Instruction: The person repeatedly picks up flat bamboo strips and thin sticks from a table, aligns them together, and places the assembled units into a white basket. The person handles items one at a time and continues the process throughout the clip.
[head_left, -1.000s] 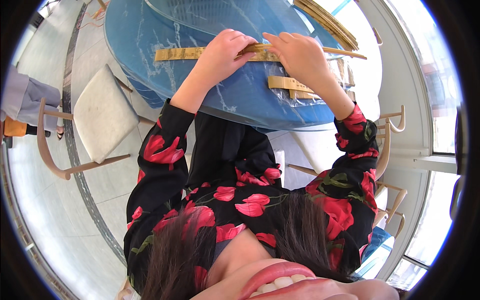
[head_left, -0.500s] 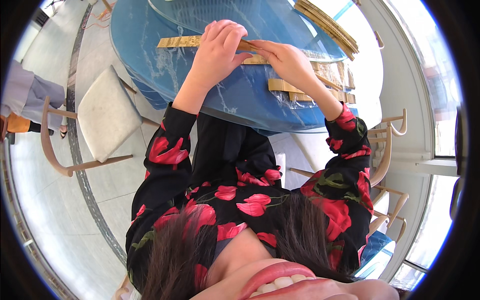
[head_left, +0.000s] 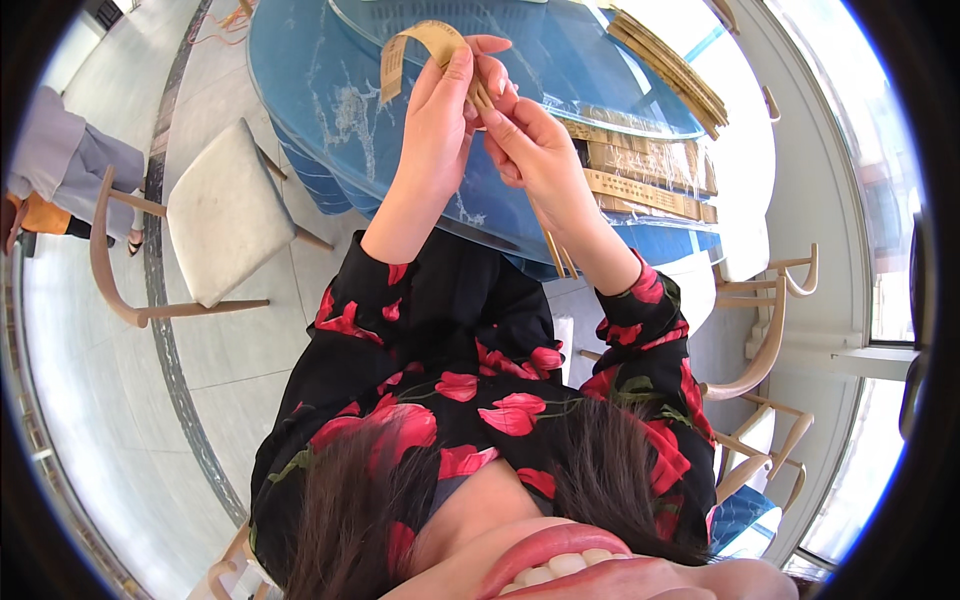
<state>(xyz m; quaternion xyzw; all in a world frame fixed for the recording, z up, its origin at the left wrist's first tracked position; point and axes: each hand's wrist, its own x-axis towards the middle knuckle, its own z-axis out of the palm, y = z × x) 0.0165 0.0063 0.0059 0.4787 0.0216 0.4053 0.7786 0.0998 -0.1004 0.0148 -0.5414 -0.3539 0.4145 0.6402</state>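
A tan printed paper strip is bent in an arch over the fingers of my left hand, which grips it above the table. My right hand is closed close beside it, its thumb and fingertips pinching the strip's lower part where the two hands meet. Two thin tan lengths stick out below my right wrist past the table edge. Whether they are sticks or edges of the strip, I cannot tell. My fingers hide the middle of what I hold.
On the blue marbled round table, tan strips in clear plastic lie right of my hands. A stack of long tan strips rests on the raised glass disc. A pale chair stands left, with a person beyond it.
Both hands have lifted off the table and drawn together. The strip, flat under my left hand before, is now raised and bent. My right hand has moved left and nearer to me.
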